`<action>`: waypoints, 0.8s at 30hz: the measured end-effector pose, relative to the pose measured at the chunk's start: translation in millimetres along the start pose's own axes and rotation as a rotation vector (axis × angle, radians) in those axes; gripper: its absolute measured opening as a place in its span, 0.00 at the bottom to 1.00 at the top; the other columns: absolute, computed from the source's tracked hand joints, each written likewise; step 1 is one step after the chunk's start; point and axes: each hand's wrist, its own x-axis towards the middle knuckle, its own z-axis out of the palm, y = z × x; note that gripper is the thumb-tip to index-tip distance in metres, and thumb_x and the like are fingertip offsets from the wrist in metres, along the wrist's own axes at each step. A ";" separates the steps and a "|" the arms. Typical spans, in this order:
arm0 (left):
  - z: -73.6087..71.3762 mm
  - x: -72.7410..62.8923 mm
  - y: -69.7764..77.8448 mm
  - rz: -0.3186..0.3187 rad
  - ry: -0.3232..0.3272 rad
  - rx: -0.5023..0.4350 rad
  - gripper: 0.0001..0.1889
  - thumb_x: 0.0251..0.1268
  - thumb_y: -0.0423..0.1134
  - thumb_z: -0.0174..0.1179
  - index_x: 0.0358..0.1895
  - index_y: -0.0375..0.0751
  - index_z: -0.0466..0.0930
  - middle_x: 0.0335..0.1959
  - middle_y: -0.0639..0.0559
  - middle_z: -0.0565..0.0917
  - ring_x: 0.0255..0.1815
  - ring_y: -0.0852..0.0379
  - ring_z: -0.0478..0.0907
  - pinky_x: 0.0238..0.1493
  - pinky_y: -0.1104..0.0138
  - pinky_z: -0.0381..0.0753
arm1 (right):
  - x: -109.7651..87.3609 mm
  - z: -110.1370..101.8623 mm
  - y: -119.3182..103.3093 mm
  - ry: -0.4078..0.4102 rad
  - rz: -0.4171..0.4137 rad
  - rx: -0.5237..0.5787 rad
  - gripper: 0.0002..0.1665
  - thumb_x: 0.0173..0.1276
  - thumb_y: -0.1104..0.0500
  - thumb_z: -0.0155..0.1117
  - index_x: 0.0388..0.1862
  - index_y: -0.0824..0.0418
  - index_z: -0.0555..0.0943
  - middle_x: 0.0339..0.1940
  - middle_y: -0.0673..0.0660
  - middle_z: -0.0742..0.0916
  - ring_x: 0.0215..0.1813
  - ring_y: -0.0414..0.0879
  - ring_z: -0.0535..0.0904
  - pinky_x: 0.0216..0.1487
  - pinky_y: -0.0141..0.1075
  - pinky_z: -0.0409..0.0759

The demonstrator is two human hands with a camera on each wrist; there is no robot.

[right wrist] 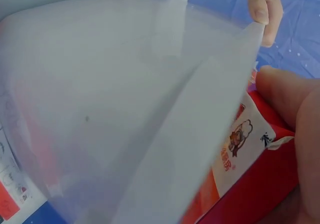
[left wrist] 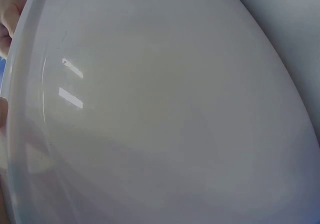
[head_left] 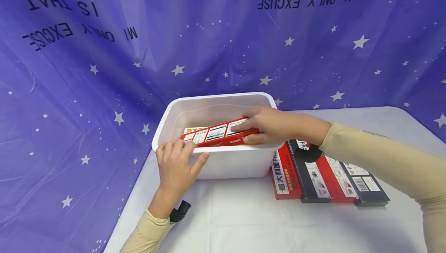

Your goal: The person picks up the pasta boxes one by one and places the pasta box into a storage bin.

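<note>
A white plastic bin (head_left: 226,164) stands on the table, open at the top. My left hand (head_left: 175,168) grips its near rim at the left corner, fingers over the edge and thumb along the outside. Inside the bin, my right hand (head_left: 275,125) holds the right end of a red pasta box (head_left: 216,133), which lies lengthwise with its right end higher. The right wrist view shows the thumb (right wrist: 285,93) on top of this box. Behind the box, an orange-and-white packet (head_left: 193,130) peeks out, mostly hidden.
Right of the bin, several red and black pasta boxes lie side by side on the white tablecloth (head_left: 237,214), among them a red box (head_left: 287,171) and a black box (head_left: 366,183). A purple curtain (head_left: 223,44) with stars hangs close behind the bin and along the left.
</note>
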 end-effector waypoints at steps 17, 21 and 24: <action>-0.7 -0.9 0.6 0.000 -0.003 0.008 0.38 0.75 0.72 0.37 0.33 0.40 0.81 0.28 0.41 0.79 0.32 0.39 0.71 0.50 0.44 0.65 | 17.4 12.9 3.3 -0.119 0.012 0.095 0.24 0.73 0.52 0.65 0.67 0.51 0.81 0.57 0.53 0.89 0.58 0.45 0.85 0.60 0.44 0.81; -0.5 -1.3 0.7 -0.001 -0.006 0.007 0.38 0.75 0.72 0.37 0.33 0.40 0.81 0.28 0.41 0.79 0.32 0.39 0.71 0.50 0.44 0.65 | 20.3 17.5 5.9 -0.139 0.013 0.120 0.24 0.74 0.52 0.64 0.68 0.50 0.80 0.59 0.50 0.88 0.60 0.44 0.85 0.62 0.43 0.81; -0.4 -1.0 0.5 0.001 -0.004 0.007 0.38 0.75 0.72 0.37 0.32 0.40 0.80 0.28 0.41 0.79 0.32 0.39 0.71 0.50 0.43 0.65 | 23.2 19.8 7.6 -0.140 0.014 0.144 0.25 0.74 0.51 0.63 0.68 0.50 0.79 0.61 0.48 0.88 0.61 0.42 0.84 0.63 0.43 0.80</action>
